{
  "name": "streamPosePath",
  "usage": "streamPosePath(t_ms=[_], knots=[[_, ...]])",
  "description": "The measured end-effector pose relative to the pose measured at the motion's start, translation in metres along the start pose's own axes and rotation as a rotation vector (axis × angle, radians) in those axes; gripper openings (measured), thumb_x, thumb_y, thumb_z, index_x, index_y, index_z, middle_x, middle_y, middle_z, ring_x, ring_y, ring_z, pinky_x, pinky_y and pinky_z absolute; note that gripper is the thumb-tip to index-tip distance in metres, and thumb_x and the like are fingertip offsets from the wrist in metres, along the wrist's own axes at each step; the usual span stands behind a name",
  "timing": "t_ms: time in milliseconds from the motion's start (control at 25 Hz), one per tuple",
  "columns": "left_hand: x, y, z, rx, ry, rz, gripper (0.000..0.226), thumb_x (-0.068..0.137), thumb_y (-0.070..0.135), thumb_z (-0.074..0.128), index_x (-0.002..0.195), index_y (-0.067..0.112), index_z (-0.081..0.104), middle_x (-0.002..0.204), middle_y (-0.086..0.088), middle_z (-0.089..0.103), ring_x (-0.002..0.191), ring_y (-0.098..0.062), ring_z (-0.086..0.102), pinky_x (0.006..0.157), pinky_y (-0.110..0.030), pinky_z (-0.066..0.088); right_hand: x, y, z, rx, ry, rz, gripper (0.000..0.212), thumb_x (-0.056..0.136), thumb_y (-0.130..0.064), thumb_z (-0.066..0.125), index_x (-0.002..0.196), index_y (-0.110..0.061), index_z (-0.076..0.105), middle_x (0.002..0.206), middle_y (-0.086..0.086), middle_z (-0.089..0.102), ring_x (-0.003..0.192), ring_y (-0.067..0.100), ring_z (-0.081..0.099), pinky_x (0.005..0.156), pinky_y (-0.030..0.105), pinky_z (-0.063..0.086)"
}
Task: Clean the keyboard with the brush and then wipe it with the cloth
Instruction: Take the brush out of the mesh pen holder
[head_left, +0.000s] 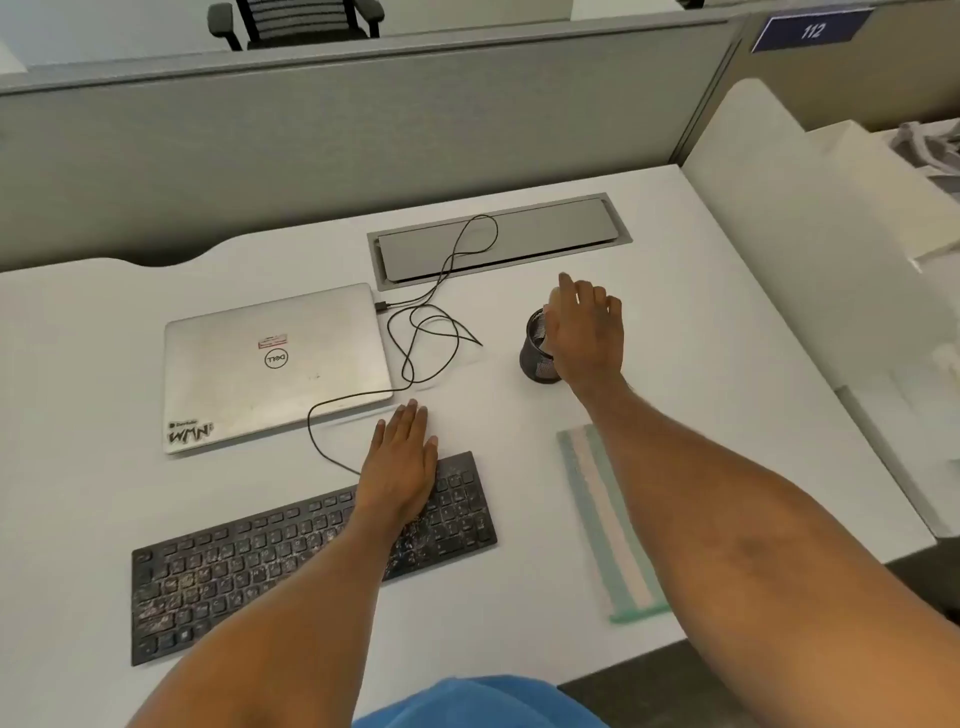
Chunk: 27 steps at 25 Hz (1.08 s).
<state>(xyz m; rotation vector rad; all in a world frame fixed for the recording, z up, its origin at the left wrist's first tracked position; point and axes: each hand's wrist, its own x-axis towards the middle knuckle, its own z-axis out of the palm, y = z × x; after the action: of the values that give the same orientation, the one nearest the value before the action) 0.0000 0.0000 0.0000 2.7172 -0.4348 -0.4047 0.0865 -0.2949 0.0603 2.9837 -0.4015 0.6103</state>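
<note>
Lying flat on the right end of the dirty keyboard (218, 577), the left hand (400, 462) has straight fingers. The right hand (584, 332) spreads loose fingers over the mesh cup (535, 356). The striped cloth (597, 514) lies right of the keyboard.

White desk (727, 322) with a grey recessed cable hatch (545, 234) at its far edge. Grey partition panel (311, 145) behind; white divider (779, 208) right. Black office chair (296, 21) beyond. Blue sign (810, 31) reads "112". Dark floor (649, 691) near right.
</note>
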Motion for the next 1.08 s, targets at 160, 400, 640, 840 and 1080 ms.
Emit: streamPosePath(t_ms=[160, 400, 640, 840, 1080], knots=[[0.000, -0.005, 0.003, 0.017, -0.027, -0.024, 0.066, 0.109, 0.043, 0.013, 0.169, 0.014, 0.018, 0.177, -0.001, 0.010, 0.164, -0.015, 0.005, 0.132, -0.033, -0.002, 0.014, 0.000, 0.008, -0.022, -0.077, -0.085, 0.031, 0.101, -0.036, 0.046, 0.120, -0.013, 0.055, 0.105, 0.005, 0.062, 0.098, 0.028, 0.056, 0.093, 0.041, 0.039], [0.000, -0.004, 0.004, 0.014, -0.028, -0.021, 0.067, 0.109, 0.043, 0.013, 0.169, 0.013, 0.019, 0.177, -0.002, 0.011, 0.164, -0.016, 0.006, 0.132, -0.034, -0.001, 0.019, 0.000, 0.008, 0.034, -0.081, -0.096, 0.016, 0.097, -0.025, 0.058, 0.109, -0.015, 0.059, 0.101, 0.003, 0.060, 0.097, 0.027, 0.055, 0.093, 0.041, 0.040], [0.002, -0.004, 0.001, -0.003, -0.053, -0.027, 0.060, 0.115, 0.036, 0.025, 0.169, 0.012, 0.015, 0.178, -0.003, 0.006, 0.164, -0.016, 0.001, 0.132, -0.034, -0.004, 0.009, -0.005, -0.003, 0.370, -0.219, 0.100, 0.038, 0.095, -0.039, 0.037, 0.098, -0.011, 0.061, 0.096, 0.006, 0.064, 0.092, 0.029, 0.056, 0.086, 0.043, 0.041], [0.004, -0.005, -0.001, -0.018, -0.076, -0.013, 0.062, 0.115, 0.038, 0.023, 0.170, 0.012, 0.009, 0.178, -0.004, 0.004, 0.164, -0.016, 0.000, 0.133, -0.036, -0.001, 0.001, -0.007, -0.020, 0.335, -0.102, -0.033, 0.029, 0.104, -0.032, 0.041, 0.093, -0.013, 0.060, 0.089, 0.004, 0.062, 0.086, 0.030, 0.057, 0.080, 0.042, 0.040], [0.001, -0.003, -0.013, -0.055, 0.022, 0.058, 0.061, 0.115, 0.035, 0.026, 0.170, 0.013, 0.010, 0.178, -0.004, 0.009, 0.164, -0.018, 0.004, 0.133, -0.037, 0.002, 0.009, -0.025, -0.069, 0.273, 0.169, -0.152, 0.033, 0.109, -0.033, 0.035, 0.098, -0.013, 0.058, 0.086, 0.002, 0.061, 0.078, 0.026, 0.053, 0.073, 0.039, 0.041]])
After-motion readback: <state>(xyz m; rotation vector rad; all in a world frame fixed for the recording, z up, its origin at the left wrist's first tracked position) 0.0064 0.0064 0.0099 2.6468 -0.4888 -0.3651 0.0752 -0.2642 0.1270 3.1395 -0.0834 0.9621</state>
